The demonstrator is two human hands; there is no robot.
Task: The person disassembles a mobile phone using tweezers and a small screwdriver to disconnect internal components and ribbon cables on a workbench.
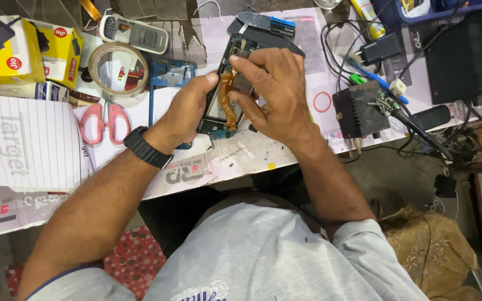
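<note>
Left hand (188, 108) clamps the opened phone (224, 95) steady; right hand (271, 92) pinches its orange flex ribbon (227, 100); best eased gently, without creasing.

Along the worktop's (241, 159) left side we see a yellow box (6, 53), a tape roll (118, 69), pink-handled scissors (104, 122) and a lined notepad (26, 145), with a black power supply (361, 108) toward its right edge.

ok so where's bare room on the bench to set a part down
Bare patch: white mat around the red ring, between right hand and black box. Also the front strip under the opened phone. Crowded: far right cables; left by tape roll, scissors.
</note>
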